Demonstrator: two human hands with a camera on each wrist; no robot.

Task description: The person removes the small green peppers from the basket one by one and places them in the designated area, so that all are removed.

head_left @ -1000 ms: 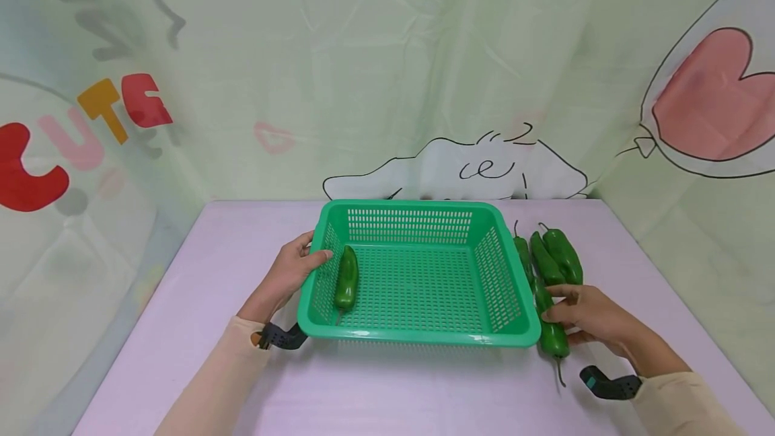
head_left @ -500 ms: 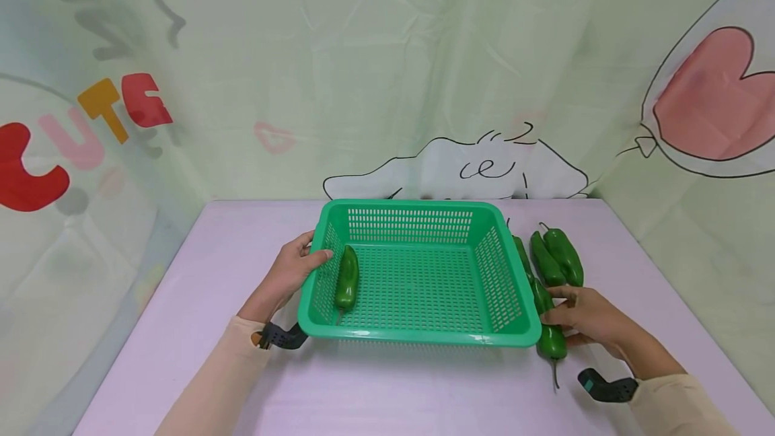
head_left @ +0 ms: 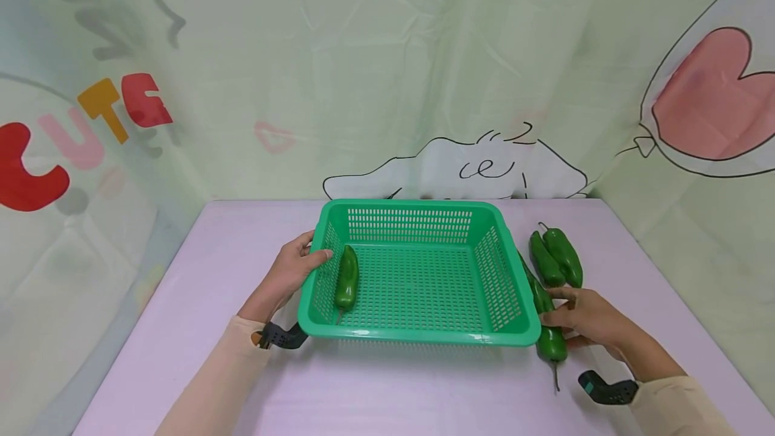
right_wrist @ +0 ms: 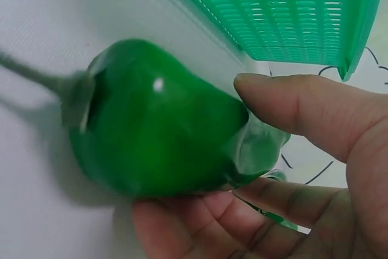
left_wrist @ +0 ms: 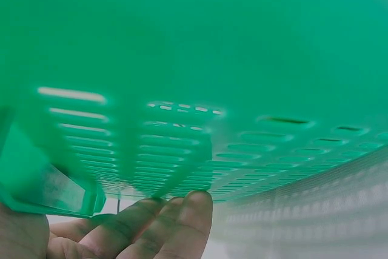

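Observation:
A green plastic basket (head_left: 424, 338) with slotted walls is in the middle of the head view. My left hand (head_left: 286, 280) grips its left side, thumb over the rim; in the left wrist view the fingers (left_wrist: 193, 219) reach under the slotted plastic. Inside, at the left wall, lies one green pepper (head_left: 347, 280). Just right of the basket my right hand (head_left: 596, 320) holds another green pepper (head_left: 552, 343) between thumb and fingers, its stem pointing toward me. In the right wrist view this pepper (right_wrist: 151, 119) looks close to the table surface.
Two green peppers (head_left: 556, 258) lie together beyond my right hand. The basket's right wall partly hides a further pepper (head_left: 525, 272). A pale lilac table (head_left: 387, 395) stands against printed cloth walls (head_left: 387, 86).
The held pepper has turned slightly, its stem end shifting left. The pepper behind it has slid left, mostly out of sight behind the basket. My left hand and the basket stay put.

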